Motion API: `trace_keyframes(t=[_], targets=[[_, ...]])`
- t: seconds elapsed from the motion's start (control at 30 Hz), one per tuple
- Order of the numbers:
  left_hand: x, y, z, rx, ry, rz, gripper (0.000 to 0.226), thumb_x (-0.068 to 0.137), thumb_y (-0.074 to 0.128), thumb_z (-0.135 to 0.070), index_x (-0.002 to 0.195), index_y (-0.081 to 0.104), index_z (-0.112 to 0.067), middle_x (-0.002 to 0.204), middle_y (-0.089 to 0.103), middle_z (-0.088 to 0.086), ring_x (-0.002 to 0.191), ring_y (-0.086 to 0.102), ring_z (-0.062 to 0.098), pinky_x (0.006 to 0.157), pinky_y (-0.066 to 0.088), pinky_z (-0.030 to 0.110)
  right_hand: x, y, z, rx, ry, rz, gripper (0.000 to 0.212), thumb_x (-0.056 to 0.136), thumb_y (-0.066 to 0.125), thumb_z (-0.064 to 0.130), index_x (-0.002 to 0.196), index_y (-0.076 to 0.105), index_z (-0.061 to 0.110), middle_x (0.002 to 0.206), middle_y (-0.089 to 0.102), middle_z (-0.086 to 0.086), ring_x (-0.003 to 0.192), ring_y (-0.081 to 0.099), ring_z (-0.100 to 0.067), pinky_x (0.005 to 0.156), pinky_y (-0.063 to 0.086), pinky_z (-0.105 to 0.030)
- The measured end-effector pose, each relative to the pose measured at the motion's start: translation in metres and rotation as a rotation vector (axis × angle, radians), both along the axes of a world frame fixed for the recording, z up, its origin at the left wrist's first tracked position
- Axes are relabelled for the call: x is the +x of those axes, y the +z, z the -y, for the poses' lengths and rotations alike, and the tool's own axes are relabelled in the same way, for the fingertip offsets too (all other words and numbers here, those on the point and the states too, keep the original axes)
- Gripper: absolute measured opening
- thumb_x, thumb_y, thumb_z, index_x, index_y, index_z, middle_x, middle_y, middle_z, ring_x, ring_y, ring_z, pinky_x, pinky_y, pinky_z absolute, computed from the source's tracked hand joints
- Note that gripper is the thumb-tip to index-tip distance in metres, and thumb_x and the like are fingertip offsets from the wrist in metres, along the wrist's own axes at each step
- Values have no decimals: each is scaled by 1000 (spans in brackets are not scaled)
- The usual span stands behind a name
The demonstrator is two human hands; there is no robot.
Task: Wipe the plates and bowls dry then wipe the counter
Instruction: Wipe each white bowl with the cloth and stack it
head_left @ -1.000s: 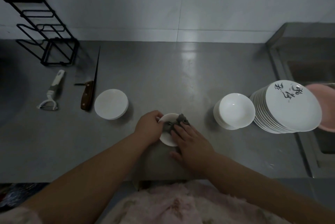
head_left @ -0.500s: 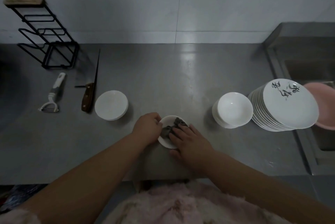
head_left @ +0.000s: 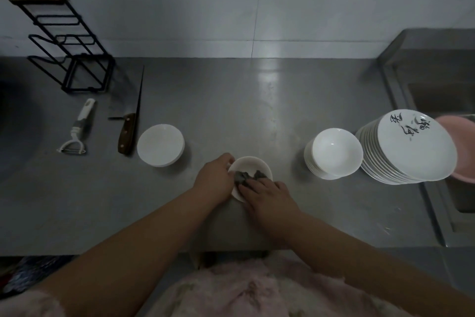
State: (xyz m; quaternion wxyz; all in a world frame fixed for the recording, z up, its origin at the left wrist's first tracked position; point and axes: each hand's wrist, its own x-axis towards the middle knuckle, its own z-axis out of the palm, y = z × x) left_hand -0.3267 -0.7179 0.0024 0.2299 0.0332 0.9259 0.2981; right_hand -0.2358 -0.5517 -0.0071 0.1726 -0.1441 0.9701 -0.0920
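A small white bowl (head_left: 253, 164) sits on the steel counter (head_left: 257, 111) near its front edge. My left hand (head_left: 214, 179) grips the bowl's left rim. My right hand (head_left: 270, 194) presses a grey cloth (head_left: 244, 176) into the bowl, its fingers curled onto the cloth. To the left stands a stack of small white dishes (head_left: 160, 145). A stack of white bowls (head_left: 333, 153) stands on the right. Beside it leans a tilted stack of plates (head_left: 411, 148) with black writing on the top one.
A cleaver (head_left: 127, 121) and a peeler (head_left: 77, 127) lie at the left, in front of a black wire rack (head_left: 66, 41). A pink basin (head_left: 460, 147) sits at the sink's edge (head_left: 437, 208) on the right. A wall rises behind the counter.
The grey cloth and my right hand have shifted slightly inside the bowl. My left hand keeps hold of the rim. The camera view has tilted a little.
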Motion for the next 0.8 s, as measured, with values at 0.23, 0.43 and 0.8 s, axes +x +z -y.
trace_keyframes(t=[0.23,0.43,0.8], targets=[[12,-11,6,67,207,160,11,82,62,-25,80,52,-20,72,66,3,68,67,27,66,55,37,8,5,0,3,5,35,54,87,38,38,135,62,28,138,61,2,124,58,-27,92,47,-45],[20,-4,9,-97,15,280,44,87,48,-45,103,69,-10,96,75,13,89,72,34,83,59,40,6,8,-5,-2,32,23,52,82,38,38,125,68,32,127,66,7,116,61,-24,87,48,-41],[17,-8,5,21,114,97,6,86,59,-20,86,54,-19,81,66,3,75,65,29,66,50,33,5,6,-7,-14,42,11,45,83,42,35,118,71,32,125,66,6,123,58,-25,93,47,-42]])
